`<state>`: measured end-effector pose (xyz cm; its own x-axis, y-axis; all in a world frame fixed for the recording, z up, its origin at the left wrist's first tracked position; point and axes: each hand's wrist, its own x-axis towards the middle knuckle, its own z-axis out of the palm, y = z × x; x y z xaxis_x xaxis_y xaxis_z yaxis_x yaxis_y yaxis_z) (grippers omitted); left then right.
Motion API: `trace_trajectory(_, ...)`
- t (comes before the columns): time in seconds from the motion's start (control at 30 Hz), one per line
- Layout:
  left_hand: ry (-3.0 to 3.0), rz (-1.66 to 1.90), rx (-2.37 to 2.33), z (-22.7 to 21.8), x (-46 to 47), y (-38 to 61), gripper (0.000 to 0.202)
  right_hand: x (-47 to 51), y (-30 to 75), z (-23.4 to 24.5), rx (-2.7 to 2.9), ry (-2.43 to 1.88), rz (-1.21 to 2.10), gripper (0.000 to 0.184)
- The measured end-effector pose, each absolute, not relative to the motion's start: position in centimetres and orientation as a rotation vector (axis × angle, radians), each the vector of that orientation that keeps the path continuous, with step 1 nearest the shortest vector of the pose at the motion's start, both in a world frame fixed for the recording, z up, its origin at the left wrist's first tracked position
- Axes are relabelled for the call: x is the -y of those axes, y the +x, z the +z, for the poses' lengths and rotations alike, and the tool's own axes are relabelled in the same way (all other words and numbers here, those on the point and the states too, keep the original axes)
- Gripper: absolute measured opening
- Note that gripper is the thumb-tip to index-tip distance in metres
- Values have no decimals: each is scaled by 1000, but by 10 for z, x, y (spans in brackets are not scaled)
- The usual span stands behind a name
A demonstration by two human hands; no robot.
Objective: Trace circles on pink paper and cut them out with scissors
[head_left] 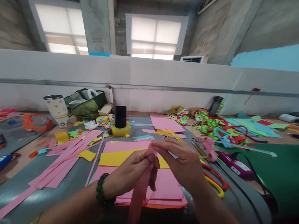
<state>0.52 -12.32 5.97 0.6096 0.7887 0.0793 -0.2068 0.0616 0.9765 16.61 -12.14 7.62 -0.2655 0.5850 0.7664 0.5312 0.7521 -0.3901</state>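
Observation:
Both my hands hold one long pink paper strip [140, 189] in front of me. My left hand [133, 174], with a green bead bracelet at the wrist, pinches the strip near its top. My right hand [182, 161] pinches the strip's upper end between thumb and fingers. The strip hangs down toward me. Under my hands lies a stack of pink paper sheets [168, 186] with a yellow sheet [116, 157] across it.
Loose pink strips [65, 158] spread out on the left. A phone [121, 116] stands in a yellow tape roll [120, 130]. A pink glue gun [206, 144], red and yellow scissors [216, 180], a pink device [235, 165] and green sheet [275, 174] lie right. A patterned cup [58, 110] and green bag [85, 104] stand behind.

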Motion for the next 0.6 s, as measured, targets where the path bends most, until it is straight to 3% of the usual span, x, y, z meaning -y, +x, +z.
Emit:
trace_trajectory(0.3, 1144, 744, -425, 56, 116, 0, 26, 109, 163, 97, 1783, -886, 351, 5)
trace_trajectory(0.6, 948, 601, -416, 41, 108, -9, 19, 36, 198, 126, 1350, -857, 573, 15)
